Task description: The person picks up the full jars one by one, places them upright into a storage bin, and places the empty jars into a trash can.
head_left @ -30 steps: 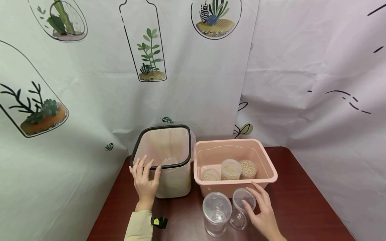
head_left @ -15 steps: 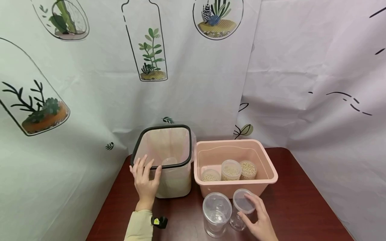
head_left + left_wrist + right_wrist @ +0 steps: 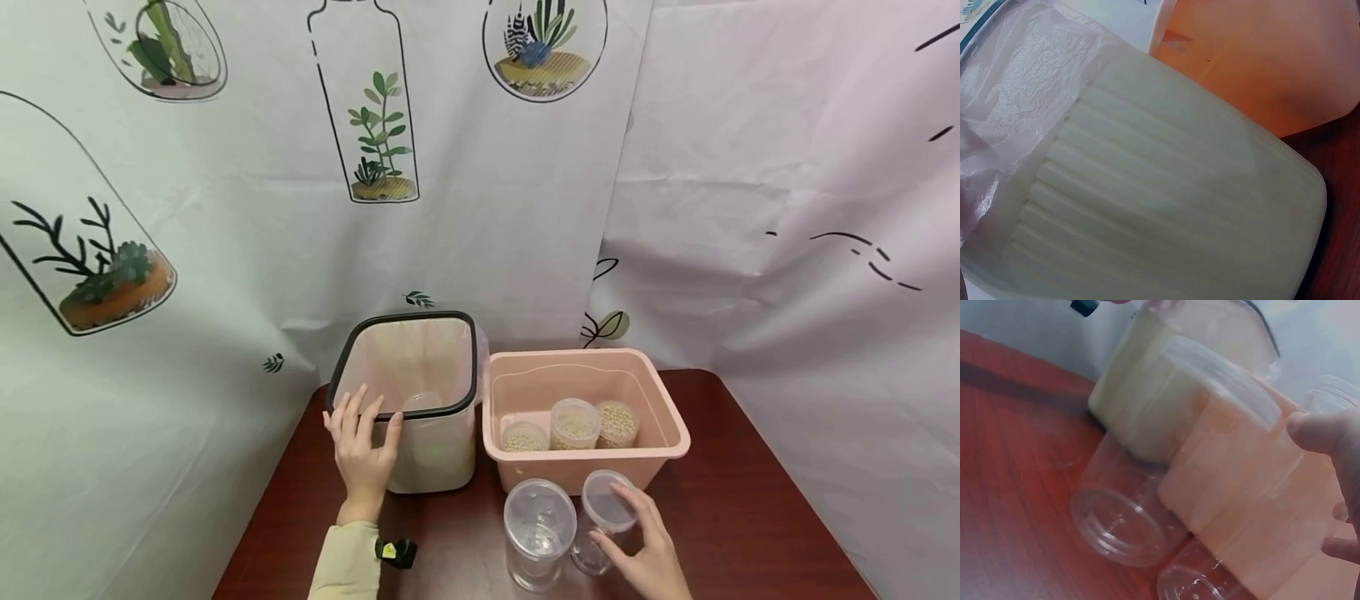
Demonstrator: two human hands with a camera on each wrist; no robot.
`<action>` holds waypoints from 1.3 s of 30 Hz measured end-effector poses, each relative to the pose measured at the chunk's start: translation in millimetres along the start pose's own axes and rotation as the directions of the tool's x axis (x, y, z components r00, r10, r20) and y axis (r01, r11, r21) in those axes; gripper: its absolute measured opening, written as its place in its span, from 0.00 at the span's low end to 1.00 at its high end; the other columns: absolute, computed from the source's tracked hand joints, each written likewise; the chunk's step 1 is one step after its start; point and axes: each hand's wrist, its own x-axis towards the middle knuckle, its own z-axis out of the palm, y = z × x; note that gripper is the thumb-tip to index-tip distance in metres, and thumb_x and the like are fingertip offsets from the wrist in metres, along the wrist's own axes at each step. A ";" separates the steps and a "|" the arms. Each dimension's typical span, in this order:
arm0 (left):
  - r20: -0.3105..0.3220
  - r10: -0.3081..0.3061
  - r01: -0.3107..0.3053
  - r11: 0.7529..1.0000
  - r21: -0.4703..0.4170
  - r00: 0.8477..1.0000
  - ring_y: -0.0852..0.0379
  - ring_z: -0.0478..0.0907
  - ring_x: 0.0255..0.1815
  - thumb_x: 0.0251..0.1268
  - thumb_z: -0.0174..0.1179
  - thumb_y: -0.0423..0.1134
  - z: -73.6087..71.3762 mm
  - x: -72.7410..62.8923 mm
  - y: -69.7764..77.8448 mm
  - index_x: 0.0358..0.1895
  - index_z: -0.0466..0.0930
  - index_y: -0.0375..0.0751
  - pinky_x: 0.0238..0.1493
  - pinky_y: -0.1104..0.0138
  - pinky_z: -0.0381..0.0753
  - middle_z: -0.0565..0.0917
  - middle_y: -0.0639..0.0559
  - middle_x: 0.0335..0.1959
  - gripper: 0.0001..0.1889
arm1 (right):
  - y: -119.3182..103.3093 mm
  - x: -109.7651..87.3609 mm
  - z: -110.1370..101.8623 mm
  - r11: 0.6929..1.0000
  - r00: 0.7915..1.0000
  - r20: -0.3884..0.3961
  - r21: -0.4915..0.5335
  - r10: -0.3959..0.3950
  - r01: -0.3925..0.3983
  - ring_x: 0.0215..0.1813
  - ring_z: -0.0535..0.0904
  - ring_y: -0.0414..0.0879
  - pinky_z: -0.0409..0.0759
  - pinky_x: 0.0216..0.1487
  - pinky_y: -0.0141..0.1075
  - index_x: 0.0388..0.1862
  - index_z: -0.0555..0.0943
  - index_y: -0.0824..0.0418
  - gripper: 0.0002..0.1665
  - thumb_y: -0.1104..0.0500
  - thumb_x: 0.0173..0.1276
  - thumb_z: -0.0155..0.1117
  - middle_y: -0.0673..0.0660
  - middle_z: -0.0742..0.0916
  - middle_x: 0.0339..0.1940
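Note:
In the head view my right hand [image 3: 647,546] holds the narrower clear plastic jar [image 3: 588,550] near its top, thumb on the near side and fingers by its cloudy lid [image 3: 609,500]. A wider clear jar [image 3: 538,533] stands upright just left of it. The right wrist view shows the thumb [image 3: 1316,432] against the narrower jar's upper part, with the wider jar [image 3: 1141,450] beside it. My left hand [image 3: 363,462] rests on the front left corner of a pale bin [image 3: 431,454] with a black rim; its fingers are spread and hold nothing else.
A pink tub [image 3: 585,358] behind the jars contains several tubs of pale beads or beans [image 3: 575,422]. A thin plastic bag [image 3: 1029,81] lines the bin. The dark red table [image 3: 750,500] extends right, and a patterned cloth [image 3: 487,250] hangs behind.
The right hand has moved slightly left and closed in on the narrower jar, its thumb now against the side. The left hand stays on the bin's rim.

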 end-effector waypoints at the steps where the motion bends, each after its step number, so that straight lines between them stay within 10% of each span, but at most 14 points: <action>1: 0.000 0.000 0.000 1.000 0.001 1.000 0.32 0.68 0.54 0.60 0.59 0.55 -0.2 -0.2 0.0 0.38 0.84 0.35 0.61 0.36 0.45 0.79 0.38 0.50 0.23 | -5.7 4.0 -2.9 1.000 1.000 -0.013 0.010 -0.003 0.003 0.59 0.68 0.35 0.60 0.58 0.21 0.53 0.73 0.74 0.48 0.75 0.23 0.78 0.71 0.76 0.48; 14: 0.013 -0.005 0.004 1.000 0.013 1.000 0.33 0.68 0.55 0.60 0.59 0.56 -0.8 0.9 0.3 0.39 0.84 0.34 0.61 0.37 0.46 0.79 0.38 0.51 0.24 | -32.3 36.4 -29.4 0.970 0.990 -0.116 0.219 -0.079 0.103 0.63 0.68 0.46 0.64 0.60 0.29 0.55 0.67 0.81 0.40 0.64 0.48 0.76 0.73 0.74 0.52; 39: 0.016 0.007 -0.007 1.000 0.020 1.000 0.34 0.69 0.55 0.60 0.59 0.56 -1.5 1.1 -1.2 0.39 0.84 0.34 0.60 0.36 0.47 0.79 0.38 0.51 0.24 | -57.2 111.7 -38.8 0.877 0.953 -0.099 0.375 -0.285 0.301 0.57 0.73 0.49 0.70 0.53 0.30 0.54 0.64 0.85 0.39 0.61 0.54 0.72 0.74 0.76 0.51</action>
